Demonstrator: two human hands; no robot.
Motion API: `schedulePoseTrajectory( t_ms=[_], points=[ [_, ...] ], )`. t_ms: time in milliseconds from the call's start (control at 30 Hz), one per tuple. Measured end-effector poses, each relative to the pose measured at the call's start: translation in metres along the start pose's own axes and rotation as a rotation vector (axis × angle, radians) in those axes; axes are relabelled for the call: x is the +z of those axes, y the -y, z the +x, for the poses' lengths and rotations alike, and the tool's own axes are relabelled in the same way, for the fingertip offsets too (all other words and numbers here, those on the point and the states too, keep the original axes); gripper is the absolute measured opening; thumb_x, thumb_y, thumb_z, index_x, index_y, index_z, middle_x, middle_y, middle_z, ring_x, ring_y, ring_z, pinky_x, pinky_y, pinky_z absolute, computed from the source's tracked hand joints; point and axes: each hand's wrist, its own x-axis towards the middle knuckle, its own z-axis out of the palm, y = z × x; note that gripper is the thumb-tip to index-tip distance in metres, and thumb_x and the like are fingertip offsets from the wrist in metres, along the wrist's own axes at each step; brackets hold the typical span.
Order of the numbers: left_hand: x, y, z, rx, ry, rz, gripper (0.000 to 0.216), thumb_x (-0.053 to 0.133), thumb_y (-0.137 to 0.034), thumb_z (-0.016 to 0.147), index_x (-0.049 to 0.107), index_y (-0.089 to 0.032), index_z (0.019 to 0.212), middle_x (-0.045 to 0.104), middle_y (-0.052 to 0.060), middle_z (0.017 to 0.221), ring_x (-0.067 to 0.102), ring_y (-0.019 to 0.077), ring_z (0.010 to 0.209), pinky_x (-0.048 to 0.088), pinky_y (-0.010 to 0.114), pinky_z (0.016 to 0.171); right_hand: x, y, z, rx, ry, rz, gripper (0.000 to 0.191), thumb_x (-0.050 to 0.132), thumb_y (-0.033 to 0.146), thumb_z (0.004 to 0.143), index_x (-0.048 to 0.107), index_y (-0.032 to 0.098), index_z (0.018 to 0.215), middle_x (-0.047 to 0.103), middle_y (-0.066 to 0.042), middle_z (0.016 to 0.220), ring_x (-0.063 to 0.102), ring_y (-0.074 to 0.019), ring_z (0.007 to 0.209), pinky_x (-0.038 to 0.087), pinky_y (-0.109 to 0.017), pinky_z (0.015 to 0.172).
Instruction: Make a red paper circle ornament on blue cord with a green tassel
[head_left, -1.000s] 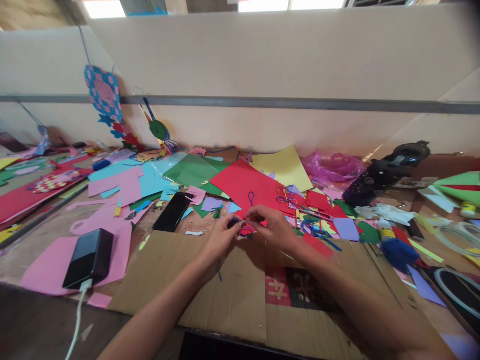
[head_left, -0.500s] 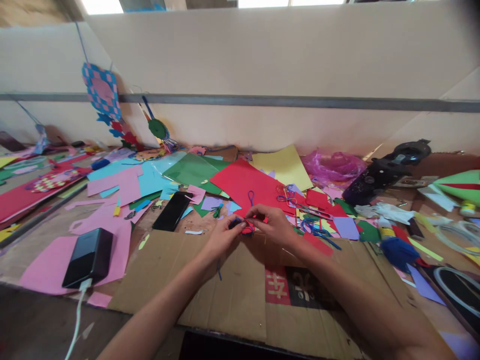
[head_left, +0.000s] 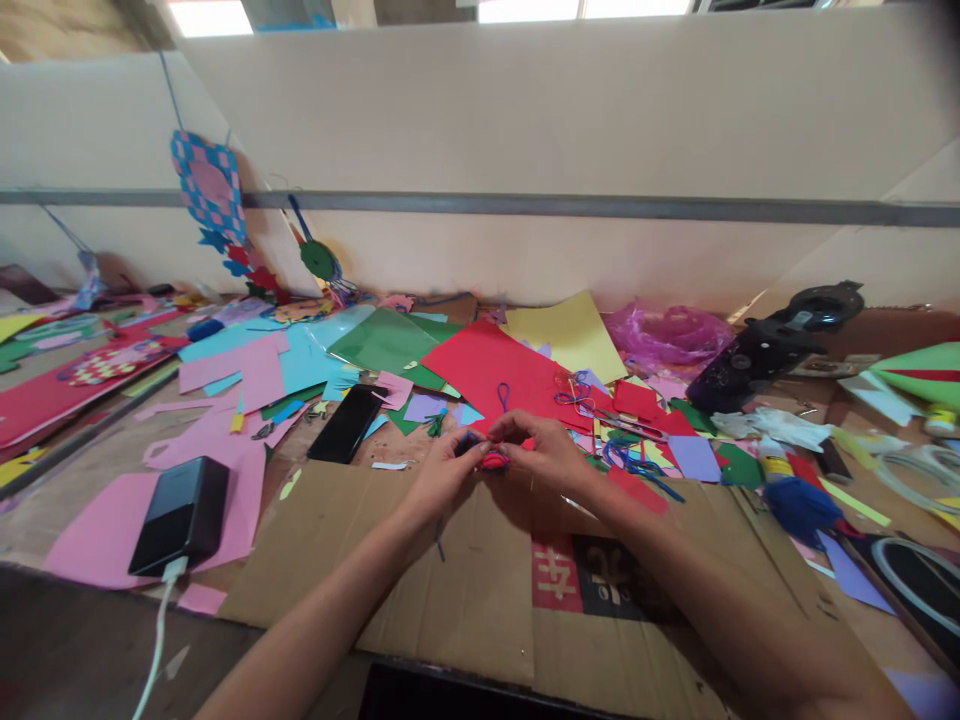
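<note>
My left hand (head_left: 447,470) and my right hand (head_left: 544,447) meet above the back edge of a flat cardboard sheet (head_left: 442,605). Between their fingertips is a small red piece (head_left: 493,461) wound with dark blue cord. A loop of the blue cord (head_left: 503,388) sticks up beyond the fingers, and a loose cord end (head_left: 440,548) hangs below my left hand. Both hands pinch with thumb and fingers closed. Most of the piece is covered by the fingers, so its exact shape cannot be made out.
Beyond the hands lies red paper (head_left: 487,355). A black phone (head_left: 346,424) and a power bank (head_left: 180,515) with a white cable are to the left. Tangled blue cord (head_left: 634,458), a dark bottle (head_left: 754,355) and a pink plastic bag (head_left: 667,335) are to the right.
My fingertips have shifted slightly around the small piece, and more of its red part shows between them. The camera view has moved a little.
</note>
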Motion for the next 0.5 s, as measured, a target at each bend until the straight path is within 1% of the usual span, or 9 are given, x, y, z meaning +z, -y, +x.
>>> schedulePoseTrajectory(
  t_ms=[100,200,300,400,500],
  points=[
    [-0.001,0.0057,0.0017,0.005,-0.029,-0.053,0.035,0.078,-0.046,0.063,0.064,-0.016,0.074,0.062,0.0,0.07,0.054,0.0114,0.064,0.043,0.024,0.062,0.0008,0.0,-0.0004,-0.003,-0.024,0.022,0.029,0.06,0.012,0.081,0.065,0.019,0.109,0.073,-0.002,0.087,0.066,-0.0144,0.076,0.051,-0.027,0.073],
    [-0.0025,0.0095,0.0026,-0.02,-0.043,-0.079,0.037,0.078,-0.048,0.064,0.062,-0.016,0.074,0.059,-0.002,0.067,0.05,0.0091,0.058,0.039,0.022,0.057,0.0014,0.0014,-0.0018,-0.039,-0.043,0.004,0.035,0.061,0.014,0.083,0.062,0.02,0.118,0.073,-0.002,0.084,0.067,-0.0152,0.076,0.051,-0.028,0.074],
    [-0.0031,0.0089,0.0023,-0.05,-0.053,-0.072,0.038,0.077,-0.049,0.065,0.061,-0.017,0.077,0.056,-0.003,0.063,0.046,0.0078,0.053,0.035,0.021,0.052,0.0019,0.0042,-0.0041,-0.093,-0.057,-0.087,0.034,0.06,0.013,0.085,0.064,0.021,0.117,0.073,-0.002,0.083,0.068,-0.0156,0.075,0.05,-0.028,0.074],
    [-0.0028,0.0068,0.0019,-0.022,-0.042,-0.037,0.036,0.075,-0.047,0.067,0.063,-0.016,0.079,0.056,-0.003,0.063,0.045,0.0081,0.054,0.034,0.021,0.053,0.003,0.0073,-0.0065,-0.139,-0.065,-0.177,0.029,0.059,0.014,0.087,0.066,0.021,0.114,0.074,-0.002,0.086,0.069,-0.0161,0.077,0.049,-0.027,0.073],
    [-0.0022,0.0072,0.0022,-0.002,-0.048,0.005,0.034,0.073,-0.047,0.068,0.06,-0.016,0.076,0.052,-0.005,0.058,0.042,0.0084,0.053,0.03,0.022,0.052,0.0042,0.0097,-0.008,-0.174,-0.06,-0.224,0.025,0.058,0.015,0.089,0.068,0.022,0.111,0.075,-0.003,0.089,0.07,-0.0162,0.079,0.05,-0.027,0.074]
  ],
)
